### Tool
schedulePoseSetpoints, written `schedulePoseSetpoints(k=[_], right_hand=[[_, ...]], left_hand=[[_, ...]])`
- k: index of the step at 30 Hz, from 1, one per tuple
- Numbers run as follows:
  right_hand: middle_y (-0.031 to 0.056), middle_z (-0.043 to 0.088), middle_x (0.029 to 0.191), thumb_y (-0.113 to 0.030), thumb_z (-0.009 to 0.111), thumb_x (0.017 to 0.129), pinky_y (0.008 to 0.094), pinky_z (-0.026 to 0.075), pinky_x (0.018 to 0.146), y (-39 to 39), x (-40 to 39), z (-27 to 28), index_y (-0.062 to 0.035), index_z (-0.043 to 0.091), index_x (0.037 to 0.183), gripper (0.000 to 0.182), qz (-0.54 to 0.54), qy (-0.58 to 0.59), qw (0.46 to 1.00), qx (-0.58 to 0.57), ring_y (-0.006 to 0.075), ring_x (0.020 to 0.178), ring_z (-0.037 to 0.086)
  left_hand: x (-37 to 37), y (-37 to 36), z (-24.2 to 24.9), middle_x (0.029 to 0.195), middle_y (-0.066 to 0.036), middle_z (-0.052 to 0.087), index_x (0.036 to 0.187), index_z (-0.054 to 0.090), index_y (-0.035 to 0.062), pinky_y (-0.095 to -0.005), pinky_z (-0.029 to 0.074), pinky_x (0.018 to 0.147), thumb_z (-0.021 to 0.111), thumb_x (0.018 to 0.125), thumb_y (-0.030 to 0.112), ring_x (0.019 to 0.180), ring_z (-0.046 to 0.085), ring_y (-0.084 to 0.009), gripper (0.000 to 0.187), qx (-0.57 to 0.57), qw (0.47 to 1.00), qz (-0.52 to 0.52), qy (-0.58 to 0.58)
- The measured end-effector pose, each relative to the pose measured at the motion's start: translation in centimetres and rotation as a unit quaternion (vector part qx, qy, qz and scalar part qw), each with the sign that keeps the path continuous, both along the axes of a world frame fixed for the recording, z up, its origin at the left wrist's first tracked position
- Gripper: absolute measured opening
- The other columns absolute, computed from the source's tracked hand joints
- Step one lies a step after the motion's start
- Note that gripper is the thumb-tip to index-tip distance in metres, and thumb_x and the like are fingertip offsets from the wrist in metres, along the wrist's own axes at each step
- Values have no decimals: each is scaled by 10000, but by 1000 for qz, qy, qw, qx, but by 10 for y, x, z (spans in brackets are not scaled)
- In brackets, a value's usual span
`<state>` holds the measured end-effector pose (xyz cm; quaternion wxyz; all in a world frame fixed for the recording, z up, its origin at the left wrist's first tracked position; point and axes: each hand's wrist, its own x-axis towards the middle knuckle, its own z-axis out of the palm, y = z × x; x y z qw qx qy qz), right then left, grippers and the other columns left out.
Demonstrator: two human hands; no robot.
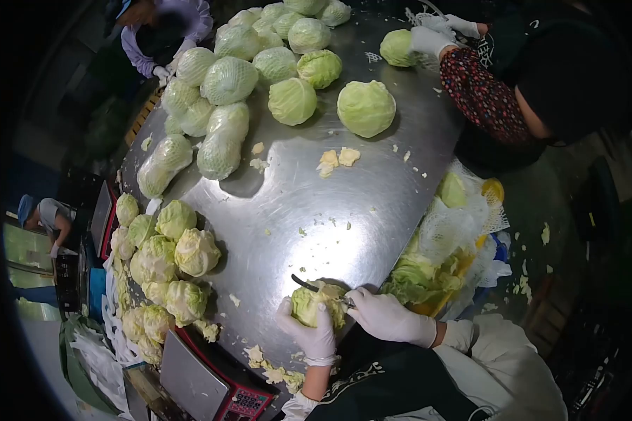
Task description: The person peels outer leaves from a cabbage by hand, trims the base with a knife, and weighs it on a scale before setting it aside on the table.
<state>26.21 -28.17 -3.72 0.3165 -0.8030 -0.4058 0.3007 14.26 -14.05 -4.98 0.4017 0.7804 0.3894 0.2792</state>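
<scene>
A small cabbage is at the near edge of the metal table. My left hand, in a white glove, is wrapped round its near left side. My right hand, also gloved, is closed on the handle of a knife at the cabbage's right side. The dark, curved blade lies across the top of the cabbage, its tip pointing to the upper left. Leaf trimmings lie to the left of my left wrist.
Loose cabbages are heaped at the left, wrapped ones at the far side. A scale stands near left. Leaves and netting fill a container at the right. A co-worker's gloved hand touches a cabbage.
</scene>
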Motion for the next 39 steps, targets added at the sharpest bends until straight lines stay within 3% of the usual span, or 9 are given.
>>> schedulePoseSetpoints(k=[2, 10, 11, 12, 13, 19, 27, 37, 39], right_hand=[[243, 638, 1171, -348, 512, 1030, 551, 536, 888, 2, 15, 3, -90, 451, 1338, 405, 9, 93, 996, -15, 440, 1015, 671], [178, 649, 1112, -297, 484, 1045, 466, 581, 737, 19, 21, -30, -142, 427, 1405, 396, 1, -39, 992, 122, 342, 841, 709], [123, 624, 1021, -279, 479, 1052, 397, 548, 614, 24, 28, -37, -142, 439, 1409, 385, -176, 288, 927, 164, 252, 707, 653], [68, 598, 930, -260, 475, 1058, 327, 515, 491, 24, 35, -43, -142, 451, 1413, 375, -324, 576, 729, 178, 161, 574, 597], [-11, 479, 779, -245, 472, 1065, 214, 360, 369, 24, 59, -8, -139, 458, 1449, 398, -385, 512, 737, 215, 46, 466, 411], [178, 673, 998, -189, 563, 1009, 390, 536, 713, -3, 35, 19, -37, 548, 1391, 412, -36, 177, 980, 81, 230, 737, 653], [174, 576, 1212, -279, 503, 1035, 472, 596, 680, -3, -18, 30, -139, 286, 1591, 613, 95, -28, 995, -13, 366, 757, 701], [212, 694, 1190, -271, 472, 1043, 451, 531, 931, 46, 40, -14, -106, 550, 1444, 440, -41, 67, 991, 109, 385, 1024, 690], [236, 692, 1183, -297, 485, 1040, 427, 521, 946, 41, 46, -20, -91, 586, 1406, 432, -50, 110, 985, 125, 393, 1070, 675]], left_hand=[[0, 4, 1, 1282, -182, 451, 1336, 439, -49, -445, 352, 1101, 786, 890, 241, 1224, 446, -292, 635, -27, 999, 15, -11], [-1, 15, 4, 1279, -176, 485, 1332, 449, -45, -419, 367, 1107, 782, 886, 218, 1218, 470, -275, 616, -95, 994, 37, -36], [-1, 18, 3, 1284, -179, 493, 1335, 450, -41, -423, 363, 1119, 777, 885, 204, 1233, 473, -280, 608, -110, 993, 35, -35], [-7, 14, -1, 1284, -179, 493, 1335, 450, -41, -423, 363, 1119, 777, 885, 204, 1233, 473, -280, 608, -109, 993, 38, -39], [-19, 7, -5, 1293, -181, 498, 1339, 451, -39, -425, 358, 1130, 766, 888, 190, 1250, 474, -285, 596, -69, 996, 13, -47], [-25, 14, 7, 1326, -186, 503, 1350, 449, -33, -419, 360, 1139, 683, 908, 119, 1273, 481, -284, 523, -93, 992, 25, -76], [-31, 16, 0, 1280, -164, 497, 1349, 431, -36, -408, 390, 1100, 735, 888, 177, 1204, 496, -257, 591, -119, 987, 47, -95], [-41, 3, -15, 1316, -171, 482, 1373, 411, -30, -421, 373, 1131, 840, 785, 176, 1275, 469, -289, 757, -5, 998, -24, -50], [-64, 31, -19, 1456, -187, 472, 1440, 408, -28, -431, 326, 1183, 818, 804, 231, 1370, 445, -300, 800, -156, 978, -47, -128]])
